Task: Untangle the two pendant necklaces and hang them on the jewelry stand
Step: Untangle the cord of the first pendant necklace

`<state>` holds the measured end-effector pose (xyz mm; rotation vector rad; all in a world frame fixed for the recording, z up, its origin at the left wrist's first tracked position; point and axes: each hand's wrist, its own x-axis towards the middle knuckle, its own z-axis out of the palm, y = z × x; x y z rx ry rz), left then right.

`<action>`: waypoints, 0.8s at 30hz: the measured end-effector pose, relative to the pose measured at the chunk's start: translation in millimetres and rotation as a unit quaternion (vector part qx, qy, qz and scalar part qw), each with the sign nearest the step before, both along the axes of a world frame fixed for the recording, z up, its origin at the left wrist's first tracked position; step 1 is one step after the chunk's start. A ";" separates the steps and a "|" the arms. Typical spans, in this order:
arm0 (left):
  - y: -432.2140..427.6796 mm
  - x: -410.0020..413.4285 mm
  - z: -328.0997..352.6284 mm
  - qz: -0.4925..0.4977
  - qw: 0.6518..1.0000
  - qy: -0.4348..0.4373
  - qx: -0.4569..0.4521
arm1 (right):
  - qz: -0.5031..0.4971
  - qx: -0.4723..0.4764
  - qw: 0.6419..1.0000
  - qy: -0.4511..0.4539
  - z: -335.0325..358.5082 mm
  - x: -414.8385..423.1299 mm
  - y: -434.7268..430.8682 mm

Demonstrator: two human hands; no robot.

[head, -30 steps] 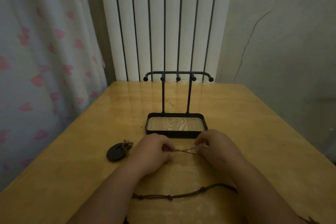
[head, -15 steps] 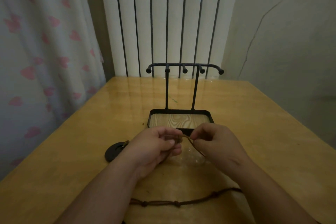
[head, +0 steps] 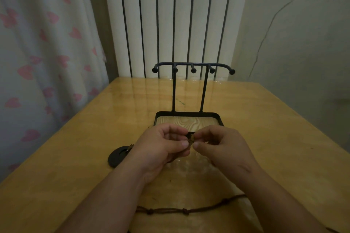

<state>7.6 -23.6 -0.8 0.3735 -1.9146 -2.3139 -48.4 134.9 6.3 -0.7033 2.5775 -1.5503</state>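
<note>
We look down on a glossy, honey-coloured wooden bench (head: pixel 265 138) pushed against a white ribbed radiator (head: pixel 166 21), with a pale curtain (head: pixel 37 62) printed with pink hearts on the left and a plain wall (head: pixel 303 43) crossed by one thin crack on the right. In the middle of the bench stands the black metal jewelry stand (head: pixel 174 91): two slim posts rise from a shallow rectangular tray with a wood-grain floor and carry a curved top bar with five ball-tipped pegs. Just in front of the tray our two hands meet above the bench. The left hand (head: pixel 161 149) and the right hand (head: pixel 225 149) each have curled fingers, and both pinch the same small brownish tangle (head: pixel 191 138) between thumb and fingertips; we cannot tell what it is made up of. One flat, dark, round pendant (head: pixel 116 157) lies on the bench just left of the left wrist. Nearer to us, one thin brown cord (head: pixel 170 210) with two knots close together lies across the bench between the forearms.
</note>
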 end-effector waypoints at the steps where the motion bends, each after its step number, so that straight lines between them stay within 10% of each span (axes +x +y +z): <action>1: 0.2 0.3 0.8 0.001 1.000 0.004 -0.005 | 0.001 -0.010 1.000 -0.006 0.6 0.1 -0.2; 24: 6.0 1.1 1.1 0.017 0.990 0.052 -0.127 | 0.011 -0.025 0.999 -0.030 9.2 5.1 3.4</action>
